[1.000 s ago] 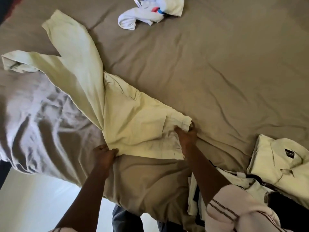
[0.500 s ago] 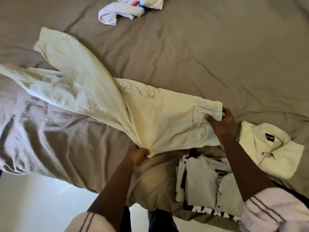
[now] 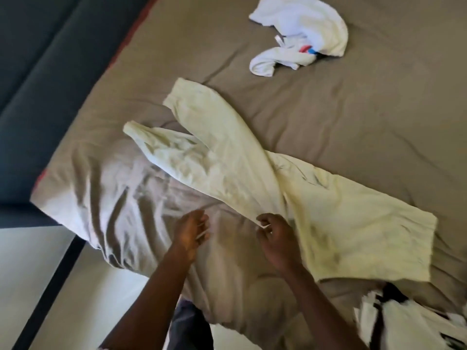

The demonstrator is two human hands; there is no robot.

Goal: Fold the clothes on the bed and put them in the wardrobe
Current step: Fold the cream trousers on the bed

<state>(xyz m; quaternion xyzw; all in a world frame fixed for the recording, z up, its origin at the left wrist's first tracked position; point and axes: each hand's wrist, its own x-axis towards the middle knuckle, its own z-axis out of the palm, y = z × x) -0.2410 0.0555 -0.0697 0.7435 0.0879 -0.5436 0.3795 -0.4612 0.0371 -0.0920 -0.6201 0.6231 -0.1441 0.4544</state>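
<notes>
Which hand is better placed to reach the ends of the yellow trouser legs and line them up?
Left, probably. The left hand is free over the sheet, on the side where the leg ends of the pale yellow trousers lie. The right hand is curled on their near edge, farther away.

The right hand has left the waistband of the pale yellow trousers, which now lies flat on the bed sheet. This hand now pinches the trousers' lower edge near the crotch, where the left hand gripped before. The left hand has let go and hovers just beside it, fingers loosely curled. The view has swung left, leaving only part of the black-and-white folded garment showing.
</notes>
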